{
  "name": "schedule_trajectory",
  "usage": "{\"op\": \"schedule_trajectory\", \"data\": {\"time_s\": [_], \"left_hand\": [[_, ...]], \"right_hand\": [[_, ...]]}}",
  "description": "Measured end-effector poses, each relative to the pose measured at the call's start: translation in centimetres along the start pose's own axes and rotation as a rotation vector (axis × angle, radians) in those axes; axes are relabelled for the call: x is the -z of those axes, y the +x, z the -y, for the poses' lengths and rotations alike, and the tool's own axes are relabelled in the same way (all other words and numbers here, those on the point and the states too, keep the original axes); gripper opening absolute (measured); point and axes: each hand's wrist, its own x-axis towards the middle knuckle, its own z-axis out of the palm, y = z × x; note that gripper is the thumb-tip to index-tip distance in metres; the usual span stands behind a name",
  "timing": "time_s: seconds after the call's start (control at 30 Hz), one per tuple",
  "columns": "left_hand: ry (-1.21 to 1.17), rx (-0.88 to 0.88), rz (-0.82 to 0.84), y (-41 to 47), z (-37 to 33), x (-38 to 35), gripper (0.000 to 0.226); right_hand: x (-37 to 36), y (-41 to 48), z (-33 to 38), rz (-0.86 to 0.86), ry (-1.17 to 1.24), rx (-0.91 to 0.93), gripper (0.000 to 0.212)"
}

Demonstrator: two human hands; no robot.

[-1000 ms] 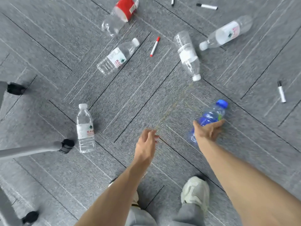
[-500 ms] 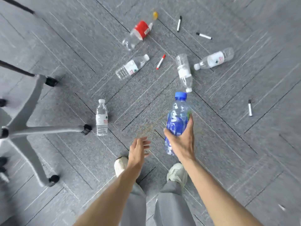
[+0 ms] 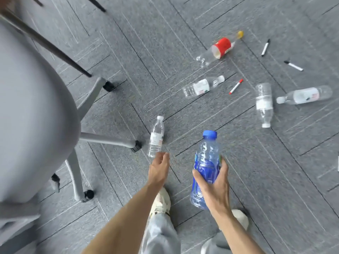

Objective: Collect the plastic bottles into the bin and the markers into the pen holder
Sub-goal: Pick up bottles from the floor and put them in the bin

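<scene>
The grey chair (image 3: 33, 114) is cut off left; bottle labels are too blurred to read.

Grey carpet-tile floor (image 3: 275, 180), five clear bottles lying on it, one red-labelled (image 3: 219, 48), one near a chair caster (image 3: 156, 137), a red-capped marker (image 3: 236, 86), two black-capped markers (image 3: 265, 47) beyond, grey office chair's base (image 3: 108, 141) at left

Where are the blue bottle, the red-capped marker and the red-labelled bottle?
blue bottle (image 3: 207, 162): head view, on its clear upper body above the label.
red-capped marker (image 3: 235, 86): head view, mid-barrel.
red-labelled bottle (image 3: 222, 46): head view, on the red label.
</scene>
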Motion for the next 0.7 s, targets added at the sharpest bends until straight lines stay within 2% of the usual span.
{"op": "schedule_trajectory", "data": {"time_s": [0.1, 0.3, 0.37, 0.47, 0.57, 0.7], "left_hand": [[0.034, -0.035, -0.028, 3.9, 1.2, 1.3, 0.034], [0.276, -0.135, -0.167, 12.1, 3.3, 2.3, 0.030], [0.425, -0.134, -0.188, 15.1, 4.9, 2.3, 0.042], [0.553, -0.112, -0.183, 18.9, 6.9, 1.3, 0.079], [0.556, -0.026, -0.186, 21.4, 8.4, -0.9, 0.094], [0.357, 0.007, -0.230, 21.3, 7.6, -2.5, 0.088]], "right_hand": [[-4.0, 2.2, -0.2, 0.011, -0.002, 0.007, 0.103], [-9.2, 6.9, -1.3, 0.044, -0.038, 0.039, 0.106], [-10.2, 8.4, -2.0, 0.030, -0.033, 0.047, 0.103], [-11.3, 10.3, -3.6, -0.014, -0.003, 0.055, 0.097], [-11.1, 12.0, -5.7, 0.000, -0.020, 0.032, 0.100], [-9.1, 12.7, -7.1, 0.003, -0.044, 0.002, 0.100]]}}
